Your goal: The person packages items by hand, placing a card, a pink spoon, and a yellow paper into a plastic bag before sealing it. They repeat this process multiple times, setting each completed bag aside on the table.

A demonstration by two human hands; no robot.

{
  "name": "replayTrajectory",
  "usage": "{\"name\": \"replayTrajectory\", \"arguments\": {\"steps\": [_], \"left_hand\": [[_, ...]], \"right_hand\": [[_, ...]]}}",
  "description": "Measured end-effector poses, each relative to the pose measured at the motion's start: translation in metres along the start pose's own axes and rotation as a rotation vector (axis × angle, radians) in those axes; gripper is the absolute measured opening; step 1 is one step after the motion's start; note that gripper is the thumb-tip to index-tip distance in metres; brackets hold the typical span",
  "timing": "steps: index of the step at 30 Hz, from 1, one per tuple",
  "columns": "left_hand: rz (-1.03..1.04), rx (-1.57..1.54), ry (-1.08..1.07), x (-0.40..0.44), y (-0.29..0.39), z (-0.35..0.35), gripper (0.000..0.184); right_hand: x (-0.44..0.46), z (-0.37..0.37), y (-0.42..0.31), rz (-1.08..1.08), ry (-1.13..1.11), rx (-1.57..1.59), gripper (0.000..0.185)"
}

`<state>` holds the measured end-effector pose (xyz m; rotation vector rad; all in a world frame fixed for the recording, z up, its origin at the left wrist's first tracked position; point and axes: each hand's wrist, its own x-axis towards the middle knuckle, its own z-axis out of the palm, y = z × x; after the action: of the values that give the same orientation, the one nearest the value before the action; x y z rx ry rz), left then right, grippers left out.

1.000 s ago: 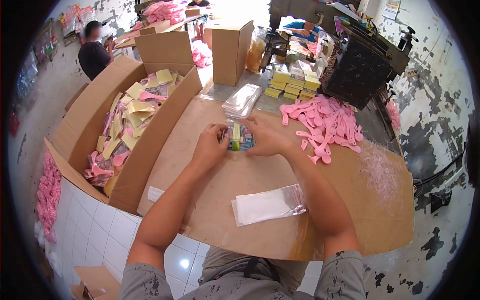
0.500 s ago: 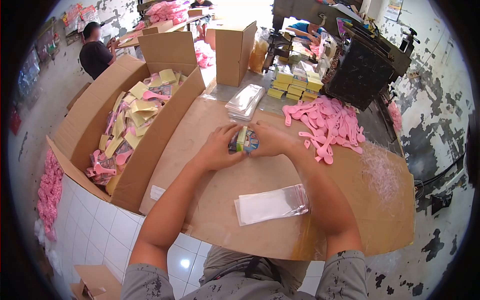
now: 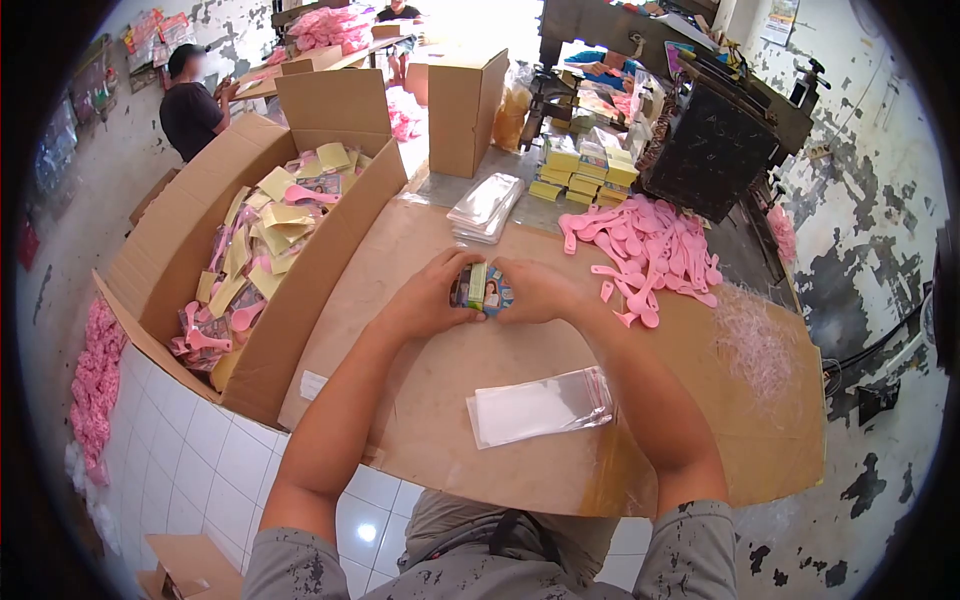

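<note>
Holds a small printed bundle (image 3: 490,287) between the left hand (image 3: 432,295) and the right hand (image 3: 538,290), over the cardboard-covered counter (image 3: 410,425). Has the left fingers bent around the left side of the bundle, with the thumb at the near edge and the fingertips at the far edge. Has the right fingers curved about the right side in a similar manner. So, grasping the bundle from both sides, with its bluish pictures and yellow-green strip visible from above in the gap between the fingers. Cannot tell about contact between bundle and counter, because of the covering hands.

Just beyond the fingers, a pile of clear plastic sleeves (image 3: 487,208); on the near side, well apart from the bundle, a second flat pile (image 3: 540,408). To the right, a loose heap of pink spoons (image 3: 650,245), and behind it, yellow stacks (image 3: 585,170). To the left, a large open carton (image 3: 320,275) with spoons and yellowish packs inside.
</note>
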<state>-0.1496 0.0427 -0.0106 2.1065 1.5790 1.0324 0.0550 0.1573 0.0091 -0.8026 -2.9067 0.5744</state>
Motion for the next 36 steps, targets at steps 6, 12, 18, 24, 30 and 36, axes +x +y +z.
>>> {"name": "replayTrajectory", "arguments": {"steps": [6, 12, 18, 24, 30, 36], "left_hand": [[-0.068, -0.044, -0.077, 0.001, 0.002, -0.002, 0.083], [0.086, 0.235, 0.068, -0.005, 0.005, -0.006, 0.082], [0.123, 0.023, -0.012, -0.004, 0.013, 0.028, 0.074], [0.097, 0.037, -0.038, -0.007, 0.026, 0.044, 0.074], [0.085, -0.004, -0.036, -0.002, 0.029, 0.07, 0.089], [0.088, -0.022, -0.056, -0.002, 0.027, 0.076, 0.105]], "right_hand": [[-0.041, -0.018, 0.011, 0.045, 0.056, -0.041, 0.067], [-0.08, -0.027, 0.006, 0.101, 0.167, -0.161, 0.064], [-0.09, 0.008, -0.001, 0.005, 0.332, -0.197, 0.052], [-0.11, -0.005, -0.01, -0.015, 0.261, -0.049, 0.055], [-0.119, -0.007, -0.011, 0.105, 0.285, 0.235, 0.054], [-0.112, 0.01, -0.012, -0.004, 0.371, 0.099, 0.049]]}}
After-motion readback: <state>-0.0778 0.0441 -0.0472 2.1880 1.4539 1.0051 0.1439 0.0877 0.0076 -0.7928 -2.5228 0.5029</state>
